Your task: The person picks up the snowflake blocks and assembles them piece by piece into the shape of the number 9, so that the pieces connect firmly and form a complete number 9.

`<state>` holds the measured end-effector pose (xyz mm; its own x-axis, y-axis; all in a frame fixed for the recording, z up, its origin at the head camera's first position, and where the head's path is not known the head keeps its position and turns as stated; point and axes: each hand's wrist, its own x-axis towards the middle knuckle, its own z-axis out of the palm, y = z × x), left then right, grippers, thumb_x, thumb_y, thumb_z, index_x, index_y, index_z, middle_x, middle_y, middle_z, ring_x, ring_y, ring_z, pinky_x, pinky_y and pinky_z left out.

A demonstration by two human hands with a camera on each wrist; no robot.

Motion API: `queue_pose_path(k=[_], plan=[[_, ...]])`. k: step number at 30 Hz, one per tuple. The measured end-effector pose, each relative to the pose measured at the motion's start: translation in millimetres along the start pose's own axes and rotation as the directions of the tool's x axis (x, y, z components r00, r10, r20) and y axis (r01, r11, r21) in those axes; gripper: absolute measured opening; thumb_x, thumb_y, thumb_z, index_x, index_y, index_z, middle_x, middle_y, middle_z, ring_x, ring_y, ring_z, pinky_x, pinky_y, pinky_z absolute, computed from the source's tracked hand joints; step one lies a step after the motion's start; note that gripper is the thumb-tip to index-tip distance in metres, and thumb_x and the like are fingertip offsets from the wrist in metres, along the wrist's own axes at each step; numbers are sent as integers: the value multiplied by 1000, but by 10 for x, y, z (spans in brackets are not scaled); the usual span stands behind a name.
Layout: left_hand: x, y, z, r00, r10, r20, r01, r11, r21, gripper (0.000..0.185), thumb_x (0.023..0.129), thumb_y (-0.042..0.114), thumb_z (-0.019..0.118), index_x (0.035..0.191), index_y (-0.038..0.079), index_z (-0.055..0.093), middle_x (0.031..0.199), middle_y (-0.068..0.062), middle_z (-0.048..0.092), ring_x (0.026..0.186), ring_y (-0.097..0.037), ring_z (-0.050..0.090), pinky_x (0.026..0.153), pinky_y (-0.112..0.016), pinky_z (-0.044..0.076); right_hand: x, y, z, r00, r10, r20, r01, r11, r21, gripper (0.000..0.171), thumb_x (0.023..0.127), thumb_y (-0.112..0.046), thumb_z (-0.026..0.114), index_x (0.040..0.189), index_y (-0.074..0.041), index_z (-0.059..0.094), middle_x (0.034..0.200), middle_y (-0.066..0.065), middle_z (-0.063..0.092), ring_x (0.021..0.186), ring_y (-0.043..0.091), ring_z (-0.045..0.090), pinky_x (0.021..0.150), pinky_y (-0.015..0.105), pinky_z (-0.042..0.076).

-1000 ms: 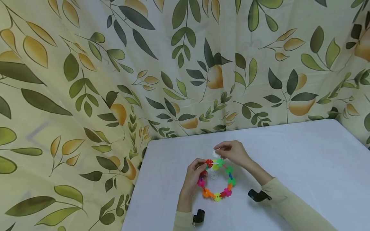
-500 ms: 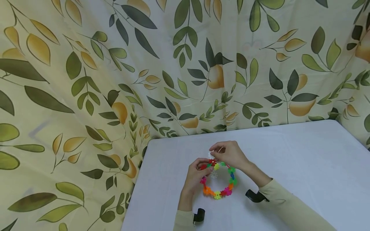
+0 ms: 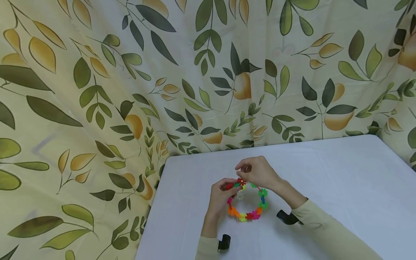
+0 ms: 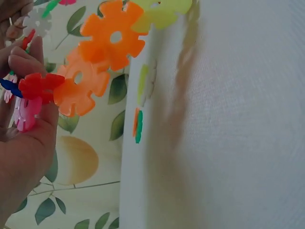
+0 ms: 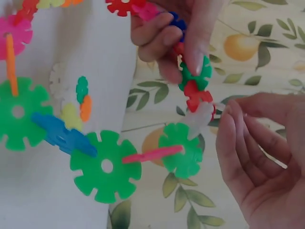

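Note:
A chain of colourful notched plastic snowflake discs [image 3: 242, 218] forms a ring raised over the white table. My left hand [image 3: 218, 198] grips it at the upper left, with thumb and fingers around red, green and pink discs. In the right wrist view, a red disc [image 5: 196, 95] sticks out past the left thumb. My right hand [image 3: 260, 173] pinches a translucent white disc [image 5: 202, 118] against that red disc, between thumb and forefinger. The green disc [image 5: 181, 151] at the other side of the ring lies close by; whether it joins the white one I cannot tell.
Several loose discs lie on the table inside the ring's outline: white [image 5: 57, 80], yellow [image 5: 71, 116], green [image 5: 82, 88] and orange [image 5: 86, 109]. A leaf-patterned curtain [image 3: 201, 90] stands behind the table [image 3: 325, 169]. A black wrist camera [image 3: 287, 217] sits by the right sleeve.
My right hand has moved left with the white disc, up to the red disc by the left hand. The left fingers have turned the red end upward, and the ring has shifted slightly right.

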<state>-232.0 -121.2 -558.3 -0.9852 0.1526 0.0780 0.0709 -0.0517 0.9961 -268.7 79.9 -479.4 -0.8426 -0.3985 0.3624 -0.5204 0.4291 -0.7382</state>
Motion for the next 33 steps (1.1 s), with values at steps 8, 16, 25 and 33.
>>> queue_pose_path(k=[8, 16, 25, 33], plan=[[-15, 11, -37, 1000, 6, 1, -6, 1000, 16, 19, 93, 10, 80, 110, 4, 77, 93, -16, 76, 68, -18, 60, 64, -21, 55, 97, 95, -73, 978, 30, 204, -59, 989, 137, 16, 91, -19, 83, 102, -8, 82, 89, -4, 77, 67, 17, 69, 63, 34, 61], [-9, 7, -29, 1000, 14, 26, -16, 998, 55, 20, 95, 13, 77, 114, 9, 77, 95, -17, 71, 70, -27, 62, 63, -20, 54, 162, 197, -29, 971, -69, 229, 42, 992, 122, 15, 92, -20, 81, 106, -16, 84, 100, -3, 73, 94, 18, 64, 68, 27, 54], [5, -3, 3, 1000, 7, -11, -7, 1000, 1, 15, 95, 9, 76, 111, 7, 76, 94, -25, 75, 83, -51, 71, 71, -33, 62, 99, 253, 26, 983, -30, 181, -7, 979, 203, 16, 100, -22, 73, 109, -14, 83, 89, 0, 76, 77, 20, 67, 69, 31, 58], [21, -39, 9, 998, -11, -67, 10, 1000, -15, 14, 93, 6, 78, 107, 6, 78, 93, -16, 78, 87, -50, 73, 77, -41, 63, 78, 241, 23, 973, 138, 187, -184, 947, 262, 19, 96, -27, 78, 107, -12, 83, 95, 6, 79, 79, 21, 74, 75, 36, 62]])
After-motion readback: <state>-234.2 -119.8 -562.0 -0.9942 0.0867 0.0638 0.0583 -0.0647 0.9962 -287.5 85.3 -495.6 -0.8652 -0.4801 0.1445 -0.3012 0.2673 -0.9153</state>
